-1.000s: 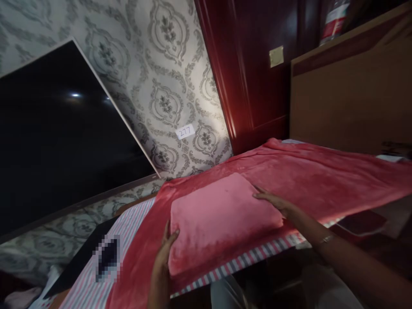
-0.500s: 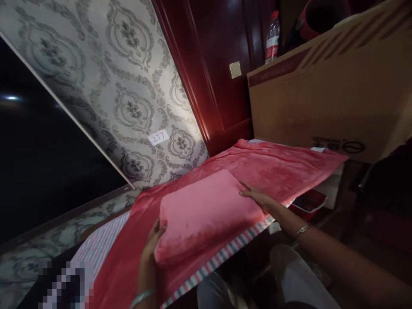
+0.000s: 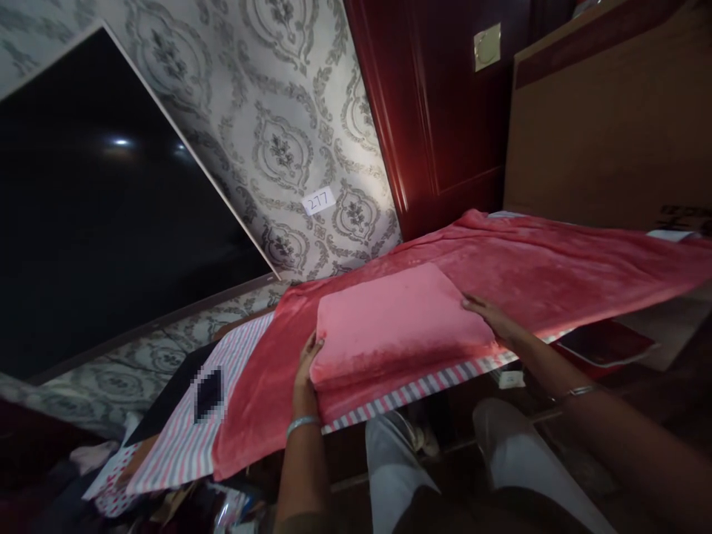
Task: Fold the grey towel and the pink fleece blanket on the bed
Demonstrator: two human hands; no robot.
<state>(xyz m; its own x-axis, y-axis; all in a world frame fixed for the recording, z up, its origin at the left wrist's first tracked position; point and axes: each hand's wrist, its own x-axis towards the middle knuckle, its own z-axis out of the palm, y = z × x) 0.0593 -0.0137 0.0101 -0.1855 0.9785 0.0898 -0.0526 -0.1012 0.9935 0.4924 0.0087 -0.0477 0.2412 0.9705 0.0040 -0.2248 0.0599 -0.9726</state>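
Note:
A smooth pink plush pillow (image 3: 394,315), rectangular with rounded edges, lies flat on a darker pink plush blanket (image 3: 556,267). My left hand (image 3: 308,360) clasps its left end, with the thumb at the top edge and the other fingers partly hidden. At the pillow's right end, my right hand (image 3: 495,320) rests with fingertips on the upper corner and its palm along the side. Beneath the blanket, a striped cloth (image 3: 189,437) in pink, grey and white shows at the left and along the front edge.
A large black screen (image 3: 127,208) stands at the left by a patterned wall. A cardboard box (image 3: 601,141) is at the right, beside a dark red door panel (image 3: 456,133). A dark pixelated patch lies on the striped cloth. My knees are below the front edge.
My view has shifted left and down, so the bottle on the box has gone out of sight. Both hands keep to the pillow's two ends, and it looks unmoved on the blanket.

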